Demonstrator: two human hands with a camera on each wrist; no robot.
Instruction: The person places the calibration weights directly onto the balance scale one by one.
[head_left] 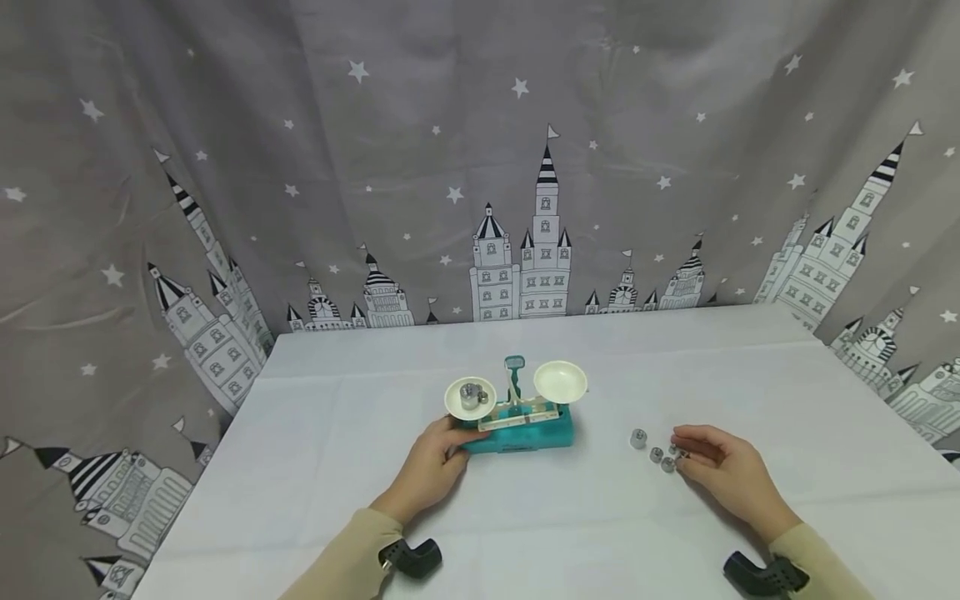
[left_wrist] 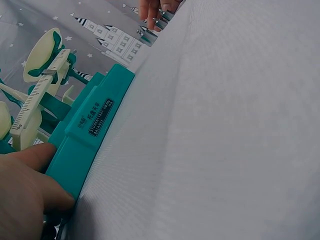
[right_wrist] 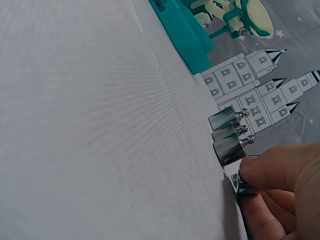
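Note:
A teal tray balance (head_left: 534, 435) stands on the white table, with a cream pan at each end. On its left pan (head_left: 452, 403) sit metal weights (head_left: 469, 397); its right pan (head_left: 560, 381) holds nothing. My left hand (head_left: 426, 471) grips the left end of the teal base (left_wrist: 82, 145), thumb and fingers on either side. Farther right, my right hand (head_left: 733, 477) pinches a small metal weight (right_wrist: 246, 186) between thumb and fingers, at table level. Several shiny knobbed weights (right_wrist: 230, 149) stand just beside the fingertips. The fingers partly hide the pinched weight.
White cloth (head_left: 570, 517) covers the table. A grey curtain (head_left: 420, 125) printed with castles and stars hangs behind it and along the sides. Black wrist cameras (head_left: 411, 558) are strapped on both sleeves. The largest loose weight (head_left: 638, 438) stands nearest the balance.

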